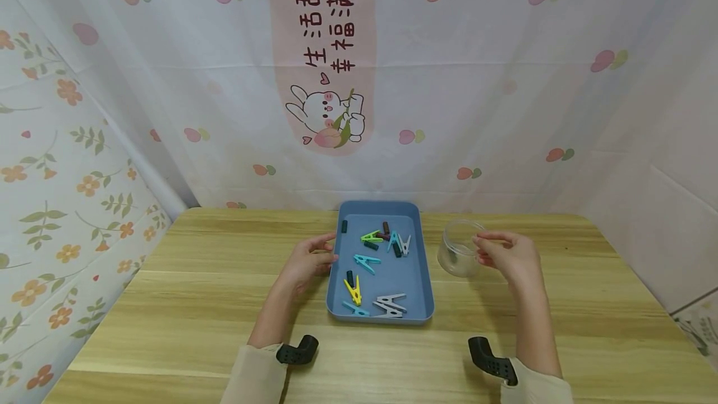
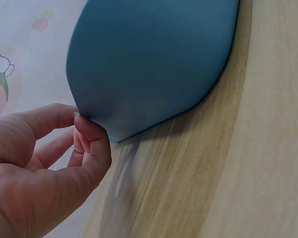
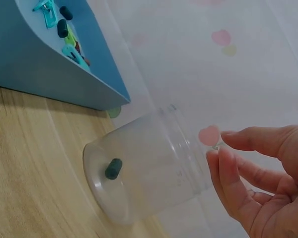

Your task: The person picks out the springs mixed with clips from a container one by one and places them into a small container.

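Note:
A blue tray (image 1: pixel 380 312) holds clothespins, among them a yellow clothespin (image 1: pixel 354 292) and a light-blue clothespin (image 1: pixel 367 262), plus small ribbed cylinders in dark green and brown. My left hand (image 1: pixel 310 262) is at the tray's left side; in the left wrist view, thumb and forefinger pinch its rim at a corner. To the tray's right stands a clear open jar (image 1: pixel 457 260) with one dark green cylinder (image 3: pixel 113 169) lying on its bottom. My right hand (image 1: pixel 512 257) is by the jar's mouth, thumb and fingertips close together with a small gap, and no object shows between them.
The wooden table (image 1: pixel 207 285) runs back to a printed white curtain (image 1: pixel 493 111). Another patterned cloth (image 1: pixel 67 192) hangs at the left. Black wrist mounts (image 1: pixel 297 351) sit on both forearms.

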`<state>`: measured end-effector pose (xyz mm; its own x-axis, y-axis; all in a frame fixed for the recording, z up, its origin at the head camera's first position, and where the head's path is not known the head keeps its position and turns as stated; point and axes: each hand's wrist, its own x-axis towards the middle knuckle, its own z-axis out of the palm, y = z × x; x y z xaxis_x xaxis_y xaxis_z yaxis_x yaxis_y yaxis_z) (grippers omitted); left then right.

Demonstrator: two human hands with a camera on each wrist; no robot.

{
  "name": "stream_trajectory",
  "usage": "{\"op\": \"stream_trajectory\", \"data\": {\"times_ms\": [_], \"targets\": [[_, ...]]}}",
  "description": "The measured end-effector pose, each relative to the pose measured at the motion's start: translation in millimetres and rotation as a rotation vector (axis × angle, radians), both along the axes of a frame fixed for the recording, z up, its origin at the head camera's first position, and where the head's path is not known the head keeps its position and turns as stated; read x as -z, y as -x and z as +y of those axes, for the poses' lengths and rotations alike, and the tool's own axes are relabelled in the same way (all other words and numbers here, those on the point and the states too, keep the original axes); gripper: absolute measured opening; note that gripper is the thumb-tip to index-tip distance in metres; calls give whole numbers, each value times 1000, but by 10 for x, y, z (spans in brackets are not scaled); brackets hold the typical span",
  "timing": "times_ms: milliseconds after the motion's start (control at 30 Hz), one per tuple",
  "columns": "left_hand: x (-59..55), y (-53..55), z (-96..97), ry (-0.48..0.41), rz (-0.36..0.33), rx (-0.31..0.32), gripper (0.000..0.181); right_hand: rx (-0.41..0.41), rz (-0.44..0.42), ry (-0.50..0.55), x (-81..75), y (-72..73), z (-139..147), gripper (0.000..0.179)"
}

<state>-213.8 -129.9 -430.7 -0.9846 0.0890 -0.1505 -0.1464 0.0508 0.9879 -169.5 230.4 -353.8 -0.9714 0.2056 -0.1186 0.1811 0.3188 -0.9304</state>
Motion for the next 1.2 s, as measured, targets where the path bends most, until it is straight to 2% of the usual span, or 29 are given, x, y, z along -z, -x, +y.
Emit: {"op": "stream_trajectory", "data": {"times_ms": [600, 1200], "targets": [[7, -8, 3, 7, 7, 9, 52, 28, 33, 47, -67, 15, -110, 40], [-20, -10, -7, -6, 0, 22, 53, -10, 83, 49, -69, 51, -401, 36]]}}
